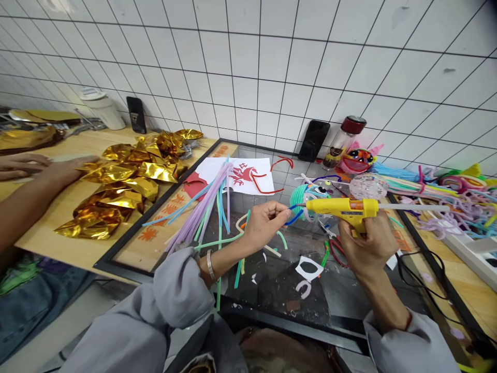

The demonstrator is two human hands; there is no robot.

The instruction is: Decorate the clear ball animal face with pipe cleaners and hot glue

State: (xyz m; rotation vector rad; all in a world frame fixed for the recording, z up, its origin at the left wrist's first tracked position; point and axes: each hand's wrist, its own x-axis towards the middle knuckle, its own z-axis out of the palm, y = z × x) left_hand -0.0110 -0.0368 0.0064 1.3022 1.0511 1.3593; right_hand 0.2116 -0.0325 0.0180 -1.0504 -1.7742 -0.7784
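Glue gun (336,206) handle hides in right hand (368,247); left hand (264,224) pinches blue strip (294,206).

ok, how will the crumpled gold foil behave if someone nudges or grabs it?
The gold foil looks thin and hollow-creased, so probably very light for its bulk. Its glossy faces suggest it could slide easily on the wooden table. The puffed folds would likely crush under a firm grip.

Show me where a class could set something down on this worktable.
Two small patches: dark tabletop between the white cutout and the right forearm; bare wood between the gold foil and its near edge. Crowded: around the glue gun and the pipe-cleaner pile.
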